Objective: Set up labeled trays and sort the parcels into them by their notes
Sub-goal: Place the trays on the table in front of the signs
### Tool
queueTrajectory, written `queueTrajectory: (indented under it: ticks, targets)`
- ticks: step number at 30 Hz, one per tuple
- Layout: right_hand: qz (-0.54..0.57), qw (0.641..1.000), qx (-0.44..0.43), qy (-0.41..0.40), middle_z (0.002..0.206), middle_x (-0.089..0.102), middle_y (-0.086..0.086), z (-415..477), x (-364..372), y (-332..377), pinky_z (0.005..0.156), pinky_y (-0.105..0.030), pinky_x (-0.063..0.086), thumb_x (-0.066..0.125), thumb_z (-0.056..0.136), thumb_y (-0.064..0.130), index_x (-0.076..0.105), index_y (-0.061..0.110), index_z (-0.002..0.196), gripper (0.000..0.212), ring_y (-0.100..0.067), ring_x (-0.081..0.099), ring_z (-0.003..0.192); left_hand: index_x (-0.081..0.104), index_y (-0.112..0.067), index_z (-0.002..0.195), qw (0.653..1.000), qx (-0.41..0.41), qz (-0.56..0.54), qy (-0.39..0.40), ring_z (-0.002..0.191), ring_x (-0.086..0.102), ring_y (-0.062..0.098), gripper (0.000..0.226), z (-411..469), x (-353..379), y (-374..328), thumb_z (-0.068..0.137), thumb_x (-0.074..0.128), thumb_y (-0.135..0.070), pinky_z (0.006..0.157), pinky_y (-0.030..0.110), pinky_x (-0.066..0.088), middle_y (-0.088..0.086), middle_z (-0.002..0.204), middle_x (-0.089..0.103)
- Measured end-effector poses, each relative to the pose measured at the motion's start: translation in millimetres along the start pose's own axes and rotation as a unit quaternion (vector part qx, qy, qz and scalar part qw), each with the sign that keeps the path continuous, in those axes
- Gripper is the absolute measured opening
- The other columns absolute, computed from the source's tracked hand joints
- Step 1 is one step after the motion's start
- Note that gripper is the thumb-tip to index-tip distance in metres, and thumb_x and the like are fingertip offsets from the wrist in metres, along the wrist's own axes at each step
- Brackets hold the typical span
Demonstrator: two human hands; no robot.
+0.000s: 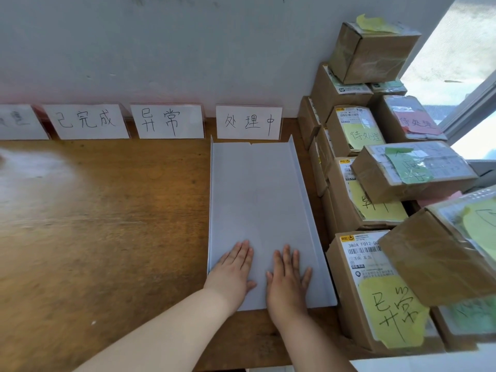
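A white tray (pixel 257 197) with 2 low side walls lies on the wooden table (pixel 107 210); its far end touches the card that reads "处理中" (pixel 248 121), and its near end is close to the table edge. The left hand (pixel 232 272) lies flat on the near left part of the tray, palm down, fingers straight and close together; it grasps nothing. The right hand (pixel 287 280) lies flat just beside it on the near middle part, fingers straight and a little spread; it also grasps nothing.

3 more cards stand in a row against the wall (pixel 188 49), to the left of the first: "异常" (pixel 167 121), "已完成" (pixel 86 121), and 1 cut by the picture edge (pixel 18 122), blurred.

To the right of the tray the cardboard parcels are stacked near the window (pixel 461 63); the nearest parcel (pixel 375 291) has a yellow note with "异常", another (pixel 357 130) has a yellow note with "待处理", 1 (pixel 410 170) has a green note, 1 (pixel 410 119) has a red note.
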State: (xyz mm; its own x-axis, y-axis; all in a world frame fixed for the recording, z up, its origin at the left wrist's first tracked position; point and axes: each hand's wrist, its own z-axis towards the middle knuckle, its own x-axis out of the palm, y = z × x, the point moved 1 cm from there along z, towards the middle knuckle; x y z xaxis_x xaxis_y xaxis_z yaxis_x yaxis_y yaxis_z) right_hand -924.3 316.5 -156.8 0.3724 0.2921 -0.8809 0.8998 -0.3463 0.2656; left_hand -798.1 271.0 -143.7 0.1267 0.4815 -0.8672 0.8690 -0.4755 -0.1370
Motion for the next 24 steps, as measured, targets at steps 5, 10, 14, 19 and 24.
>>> queueTrajectory:
  ticks: [5,10,14,19,24]
  targets:
    - [-0.007,1.000,0.001,0.015,0.159,-0.017,-0.001,-3,-14,4,0.115,-0.044,-0.013,0.020,0.104,0.028,-0.004,0.017,0.152,0.055,-0.018,-0.020,0.145,-0.006,-0.012,0.152,1.000,-0.002,-0.015,-0.024,0.147,-0.009,0.017,0.067,-8,-9,-4,0.103,0.030,-0.040,0.118,0.030,-0.002,0.004,0.160,-0.012]
    - [0.020,0.998,-0.057,0.006,0.159,-0.016,0.000,-13,-25,22,0.114,-0.033,-0.014,0.022,0.104,0.021,-0.006,0.015,0.152,0.055,-0.013,-0.019,0.144,-0.001,-0.014,0.153,0.997,-0.003,-0.029,-0.072,0.148,-0.004,0.016,0.060,-26,-17,-7,0.104,0.028,-0.035,0.119,0.031,-0.001,0.003,0.161,-0.004]
    - [0.013,0.997,-0.078,0.010,0.159,-0.014,0.001,-19,-36,47,0.116,-0.032,-0.011,0.026,0.104,0.025,-0.005,0.017,0.152,0.058,-0.013,-0.017,0.145,0.002,-0.015,0.153,0.990,-0.010,-0.037,-0.133,0.148,-0.003,0.014,0.055,-42,-26,4,0.105,0.024,-0.030,0.117,0.029,-0.005,0.002,0.161,0.001]
    - [-0.039,0.991,-0.127,-0.008,0.159,-0.015,-0.001,-33,-47,84,0.115,-0.030,-0.010,0.022,0.105,0.032,-0.006,0.015,0.151,0.057,-0.015,-0.017,0.145,0.000,-0.016,0.153,0.982,-0.032,-0.038,-0.184,0.147,-0.008,0.013,0.057,-67,-34,38,0.104,0.024,-0.032,0.117,0.029,-0.006,-0.001,0.161,-0.003]
    - [-0.029,0.984,-0.166,-0.049,0.159,-0.013,0.000,-53,-45,148,0.115,-0.028,-0.008,0.018,0.104,0.035,-0.005,0.017,0.152,0.056,-0.010,-0.023,0.139,0.004,-0.020,0.153,0.967,-0.055,-0.052,-0.243,0.147,-0.007,0.011,0.054,-110,-37,95,0.104,0.021,-0.034,0.114,0.026,-0.007,-0.004,0.161,-0.001]
